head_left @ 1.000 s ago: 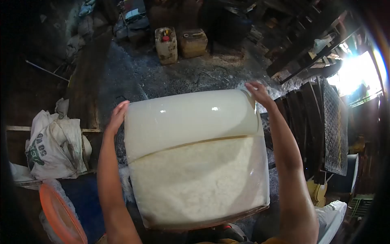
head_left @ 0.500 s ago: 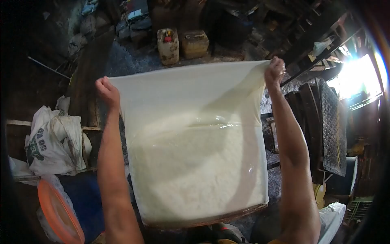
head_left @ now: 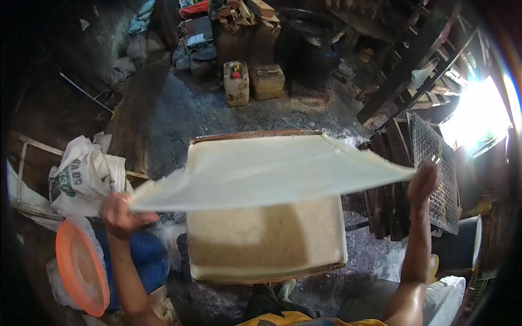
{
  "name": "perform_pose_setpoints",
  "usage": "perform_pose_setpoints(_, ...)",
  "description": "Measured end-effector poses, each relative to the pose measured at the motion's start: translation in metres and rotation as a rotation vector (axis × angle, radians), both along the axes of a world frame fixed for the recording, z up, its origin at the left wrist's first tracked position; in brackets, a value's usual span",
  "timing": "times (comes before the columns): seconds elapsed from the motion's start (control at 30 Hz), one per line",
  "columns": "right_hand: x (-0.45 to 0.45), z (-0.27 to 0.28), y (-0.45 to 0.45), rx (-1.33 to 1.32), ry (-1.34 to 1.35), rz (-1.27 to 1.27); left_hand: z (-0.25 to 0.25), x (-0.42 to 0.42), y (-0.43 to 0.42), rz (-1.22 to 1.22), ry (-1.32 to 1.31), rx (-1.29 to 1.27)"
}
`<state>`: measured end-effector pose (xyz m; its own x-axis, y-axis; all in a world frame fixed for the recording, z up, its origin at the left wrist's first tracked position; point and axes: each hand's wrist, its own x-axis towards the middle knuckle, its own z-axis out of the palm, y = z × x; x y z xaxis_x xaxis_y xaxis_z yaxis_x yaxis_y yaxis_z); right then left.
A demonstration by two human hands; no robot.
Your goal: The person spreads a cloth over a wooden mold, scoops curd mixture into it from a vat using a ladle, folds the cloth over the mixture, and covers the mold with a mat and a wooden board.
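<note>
A pale, wet cloth (head_left: 261, 176) is stretched in the air between my two hands, its near edge raised. My left hand (head_left: 122, 214) grips its left corner. At the right, my right hand (head_left: 425, 182) is closed on the other corner. Beneath the cloth, a wood-edged frame (head_left: 255, 135) shows its far rim, and a beige, flat mass (head_left: 244, 239) lies in the near half. The far half of the mass is hidden by the cloth.
Two stained jerrycans (head_left: 237, 84) stand on the floor beyond the frame. At left are a white sack (head_left: 87, 176), a blue drum (head_left: 138, 261) and an orange basin (head_left: 81, 266). Dark boards and a woven panel (head_left: 435, 174) lean at right. Firewood (head_left: 250, 13) lies far back.
The cloth has gone from lying over the mass to being lifted off its near part. Both hands have moved down and outward with its corners, and the frame's far rim now shows.
</note>
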<state>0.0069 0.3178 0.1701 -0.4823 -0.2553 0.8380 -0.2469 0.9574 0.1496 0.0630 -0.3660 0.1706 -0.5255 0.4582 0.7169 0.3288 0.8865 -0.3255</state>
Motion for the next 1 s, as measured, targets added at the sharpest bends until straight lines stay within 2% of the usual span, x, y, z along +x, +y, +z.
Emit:
perform_pose_setpoints(0.07, 0.055, -0.019, -0.001, -0.001, -0.287, 0.139, -0.030, 0.043, -0.005, -0.038, -0.235, -0.096)
perform_pose_setpoints(0.13, 0.094, -0.029, -0.027, 0.034, -0.604, 0.187, -0.058, 0.087, 0.004, 0.030, -0.476, -0.006)
perform_pose_setpoints(0.2, 0.122, -0.053, -0.048, 0.033, -0.801, 0.178, -0.103, 0.117, 0.005, 0.080, -0.490, 0.024)
perform_pose_setpoints(0.27, 0.143, -0.122, -0.035, -0.010, -0.950, 0.130, -0.155, 0.147, 0.003, 0.181, -0.540, 0.070)
perform_pose_setpoints(0.33, 0.165, -0.179, -0.028, -0.061, -0.960, 0.019, -0.198, 0.167, -0.004, 0.214, -0.597, 0.151)
perform_pose_setpoints(0.4, 0.182, -0.201, -0.041, -0.162, -0.996, -0.090, -0.229, 0.172, -0.011, 0.259, -0.630, 0.103)
perform_pose_setpoints(0.43, 0.186, -0.206, -0.043, -0.182, -0.952, -0.063, -0.235, 0.174, -0.011, 0.277, -0.643, 0.086)
perform_pose_setpoints(0.5, 0.189, -0.210, -0.044, -0.223, -0.861, -0.011, -0.230, 0.179, -0.014, 0.361, -0.690, 0.058)
perform_pose_setpoints(0.6, 0.191, -0.189, -0.021, -0.098, -0.977, -0.191, -0.223, 0.175, -0.032, 0.454, -0.671, 0.069)
perform_pose_setpoints(0.7, 0.197, -0.185, -0.025, -0.265, -0.844, -0.263, -0.229, 0.178, -0.037, 0.497, -0.753, 0.119)
perform_pose_setpoints(0.8, 0.217, -0.269, -0.034, -0.238, -1.168, -0.004, -0.267, 0.186, -0.031, 0.438, -0.900, 0.090)
perform_pose_setpoints(0.83, 0.214, -0.267, -0.028, -0.261, -1.160, -0.109, -0.280, 0.189, -0.028, 0.417, -0.942, 0.072)
perform_pose_setpoints(0.93, 0.204, -0.248, -0.004, -0.286, -1.070, -0.361, -0.284, 0.187, -0.058, 0.659, -0.505, 0.351)
perform_pose_setpoints(1.0, 0.200, -0.234, 0.003, -0.254, -0.940, -0.441, -0.293, 0.185, -0.058, 0.636, -0.653, 0.333)
